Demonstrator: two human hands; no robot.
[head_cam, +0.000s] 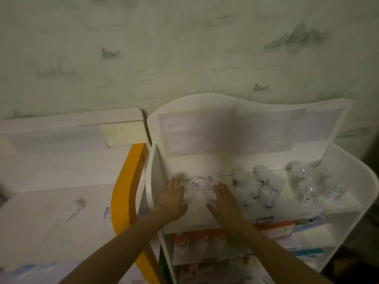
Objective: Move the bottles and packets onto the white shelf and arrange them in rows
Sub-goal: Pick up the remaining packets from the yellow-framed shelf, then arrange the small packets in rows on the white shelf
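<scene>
Both my hands reach onto the top level of the white shelf [348,160]. My left hand [171,198] lies flat with straight fingers near the shelf's left wall. My right hand [224,198] lies flat beside it, fingers straight, its tips touching clear bottles with white labels [202,184] that lie between and beyond the hands. More clear bottles [260,185] stand or lie in a cluster in the middle, and another group [315,184] sits at the right end. The picture is dim and blurred.
Lower levels of the shelf hold orange and blue packets [274,227] and small boxes [201,239]. A white unit with an orange curved edge [125,193] stands at the left, with a clear bottle [70,210] lying on it. A patterned wall is behind.
</scene>
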